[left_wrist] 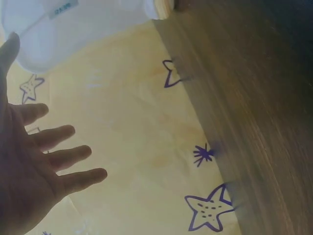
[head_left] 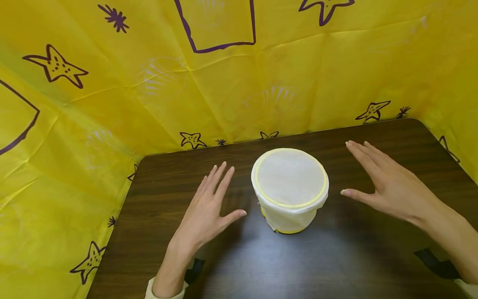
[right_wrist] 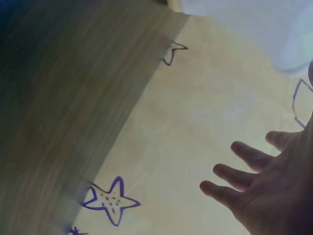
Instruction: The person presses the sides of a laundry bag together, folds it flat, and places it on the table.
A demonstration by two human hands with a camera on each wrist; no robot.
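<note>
A round white fabric bin (head_left: 291,178) with yellow rings at its top and base stands upright on the dark wooden table. Its white top looks closed over. To its left, my left hand (head_left: 205,209) is held with fingers straight and thumb spread, apart from the bin. On the other side, my right hand (head_left: 396,187) is spread the same way, thumb pointing toward the bin. Part of the bin's white side (left_wrist: 98,24) shows in the left wrist view, with a small printed tag (left_wrist: 63,8) on it. Both palms face inward and hold nothing.
A yellow cloth (head_left: 224,91) with purple starfish drawings hangs behind and beside the table (head_left: 157,232). Black tape-like pieces (head_left: 437,263) lie on the tabletop near each forearm. The table's back edge runs close to the cloth.
</note>
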